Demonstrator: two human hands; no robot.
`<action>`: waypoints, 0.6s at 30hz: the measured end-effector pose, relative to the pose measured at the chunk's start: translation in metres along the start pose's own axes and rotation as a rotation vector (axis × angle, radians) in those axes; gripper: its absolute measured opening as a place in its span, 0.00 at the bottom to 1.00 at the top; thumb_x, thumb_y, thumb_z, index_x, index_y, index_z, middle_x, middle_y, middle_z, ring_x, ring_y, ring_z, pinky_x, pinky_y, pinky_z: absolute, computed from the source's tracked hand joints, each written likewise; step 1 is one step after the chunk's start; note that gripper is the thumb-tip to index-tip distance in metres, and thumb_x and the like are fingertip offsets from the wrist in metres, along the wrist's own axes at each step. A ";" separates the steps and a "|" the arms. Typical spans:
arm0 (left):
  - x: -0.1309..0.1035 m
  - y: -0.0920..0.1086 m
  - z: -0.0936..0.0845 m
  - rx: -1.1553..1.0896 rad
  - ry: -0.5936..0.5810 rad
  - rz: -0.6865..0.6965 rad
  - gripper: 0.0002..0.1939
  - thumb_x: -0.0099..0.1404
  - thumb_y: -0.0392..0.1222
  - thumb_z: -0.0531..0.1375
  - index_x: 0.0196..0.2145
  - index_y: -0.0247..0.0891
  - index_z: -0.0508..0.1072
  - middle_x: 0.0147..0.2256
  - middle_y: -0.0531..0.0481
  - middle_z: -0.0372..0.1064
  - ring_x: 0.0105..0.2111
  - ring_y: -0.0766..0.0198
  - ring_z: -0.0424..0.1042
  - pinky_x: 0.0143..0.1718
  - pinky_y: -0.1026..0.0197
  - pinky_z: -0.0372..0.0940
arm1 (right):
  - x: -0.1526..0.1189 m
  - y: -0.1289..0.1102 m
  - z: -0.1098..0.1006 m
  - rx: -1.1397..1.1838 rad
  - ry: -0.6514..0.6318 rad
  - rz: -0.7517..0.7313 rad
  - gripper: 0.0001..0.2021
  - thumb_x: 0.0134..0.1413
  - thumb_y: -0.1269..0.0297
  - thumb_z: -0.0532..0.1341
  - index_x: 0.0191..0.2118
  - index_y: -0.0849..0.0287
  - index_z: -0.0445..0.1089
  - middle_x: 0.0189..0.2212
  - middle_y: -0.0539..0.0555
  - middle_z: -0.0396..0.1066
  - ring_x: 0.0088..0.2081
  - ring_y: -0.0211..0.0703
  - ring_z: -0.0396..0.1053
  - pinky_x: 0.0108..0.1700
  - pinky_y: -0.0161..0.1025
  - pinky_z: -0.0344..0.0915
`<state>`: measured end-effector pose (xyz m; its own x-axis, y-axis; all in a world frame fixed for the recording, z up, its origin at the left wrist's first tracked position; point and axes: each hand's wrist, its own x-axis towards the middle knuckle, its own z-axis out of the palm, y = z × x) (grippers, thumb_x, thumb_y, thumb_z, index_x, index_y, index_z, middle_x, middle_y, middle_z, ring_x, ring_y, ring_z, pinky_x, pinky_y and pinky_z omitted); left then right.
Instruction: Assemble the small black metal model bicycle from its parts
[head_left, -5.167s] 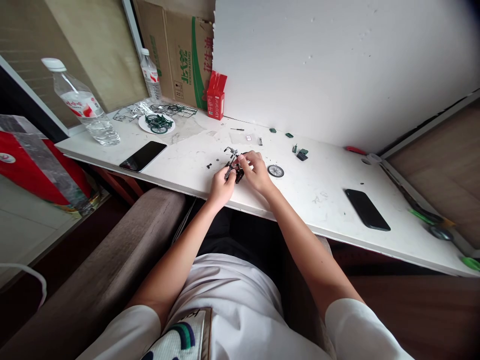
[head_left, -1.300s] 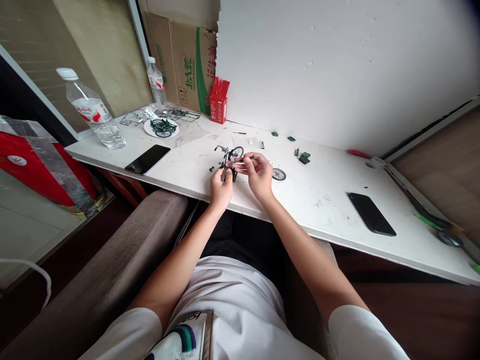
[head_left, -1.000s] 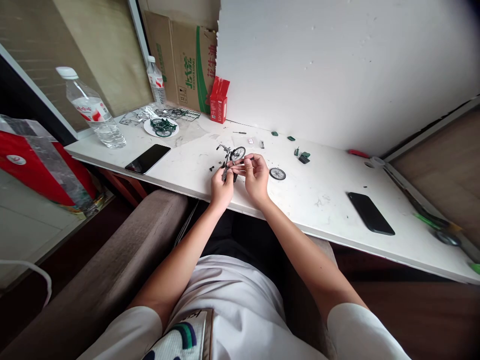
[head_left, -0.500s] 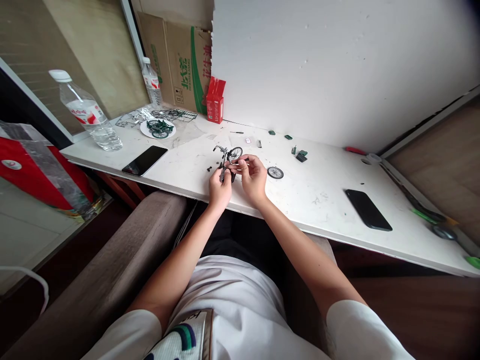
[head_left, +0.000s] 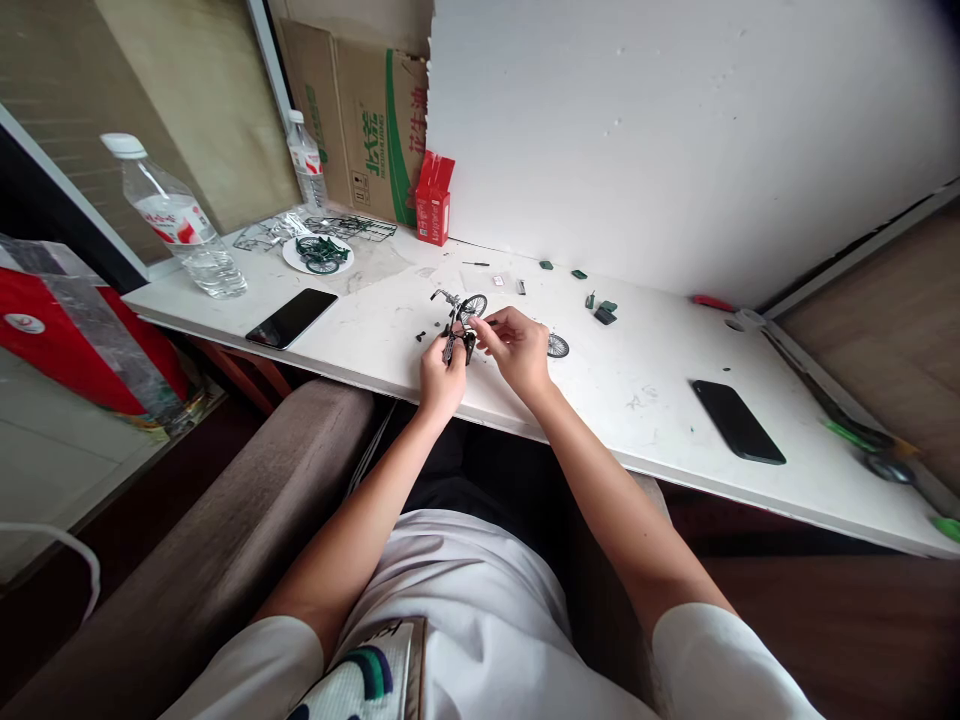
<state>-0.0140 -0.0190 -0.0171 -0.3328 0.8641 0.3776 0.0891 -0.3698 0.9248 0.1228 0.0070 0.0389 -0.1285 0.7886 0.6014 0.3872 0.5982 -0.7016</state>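
Observation:
A small model bicycle [head_left: 452, 330] with one spoked wheel [head_left: 473, 307] fitted is held low over the table's front edge. My left hand [head_left: 442, 378] is closed around its dark frame, thumb and fingers pinching it. Just to the right, my right hand [head_left: 521, 350] has its fingertips pinched together close to the fitted wheel. A tiny dark piece seems to show at those fingers, too small to name. Behind my right hand a loose spoked wheel [head_left: 557, 346] lies on the table, partly covered. Tiny black parts [head_left: 421, 336] lie left of the bicycle.
On the white table [head_left: 637, 400] lie two phones [head_left: 291, 318], green parts [head_left: 606, 312] and a thin dark rod [head_left: 476, 264]. A plate [head_left: 296, 263] carries a green model bicycle [head_left: 322, 252]. Water bottles [head_left: 184, 235], a red box [head_left: 433, 205] and a carton [head_left: 360, 130] stand behind.
My right hand has drawn back to the right, away from the bicycle, and now partly covers the loose wheel. My left hand keeps its hold on the bicycle.

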 end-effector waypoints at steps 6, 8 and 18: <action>-0.003 0.000 0.001 -0.011 -0.020 0.076 0.16 0.78 0.41 0.58 0.55 0.36 0.82 0.57 0.37 0.83 0.60 0.49 0.81 0.64 0.52 0.73 | 0.005 0.002 -0.006 -0.439 -0.084 -0.124 0.33 0.79 0.32 0.47 0.29 0.53 0.62 0.22 0.53 0.69 0.25 0.44 0.67 0.32 0.42 0.55; -0.003 -0.002 0.002 -0.005 -0.006 0.077 0.16 0.78 0.41 0.58 0.55 0.36 0.82 0.56 0.37 0.84 0.60 0.49 0.81 0.64 0.52 0.73 | 0.005 0.000 -0.007 -0.542 -0.176 -0.107 0.31 0.82 0.37 0.43 0.31 0.53 0.62 0.24 0.54 0.70 0.27 0.47 0.68 0.33 0.43 0.51; -0.003 -0.007 0.003 -0.042 0.043 0.096 0.18 0.78 0.41 0.57 0.58 0.35 0.81 0.61 0.35 0.81 0.65 0.49 0.79 0.69 0.49 0.70 | 0.010 -0.010 -0.027 -0.306 -0.464 -0.129 0.10 0.80 0.51 0.52 0.49 0.52 0.59 0.45 0.59 0.77 0.40 0.53 0.74 0.39 0.44 0.64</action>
<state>-0.0105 -0.0175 -0.0239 -0.3645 0.8090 0.4612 0.0834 -0.4650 0.8814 0.1423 0.0048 0.0624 -0.5527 0.7334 0.3958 0.5799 0.6795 -0.4493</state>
